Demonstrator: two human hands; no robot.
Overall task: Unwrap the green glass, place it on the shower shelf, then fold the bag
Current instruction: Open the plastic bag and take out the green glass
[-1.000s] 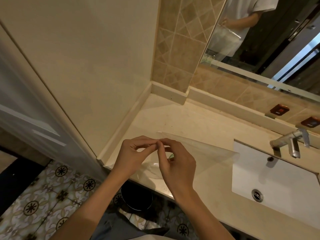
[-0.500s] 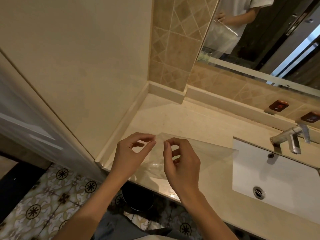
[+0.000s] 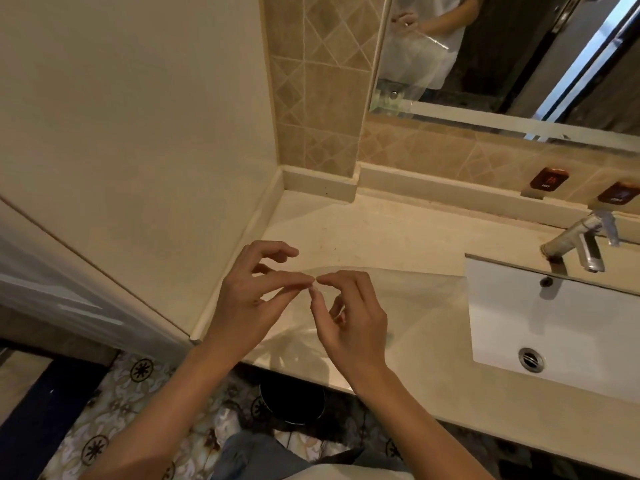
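While both hands' fingers [image 3: 294,284] apparently pinch its corner, the clear bag [image 3: 398,299] spreads rightward.

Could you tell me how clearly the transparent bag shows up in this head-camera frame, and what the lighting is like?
Head view: dim, warm light; the clear bag shows mainly by its faint edges and sheen on the counter; both hands are sharp; wide-angle bending curves the wall edges; a bright streak glares in the mirror.
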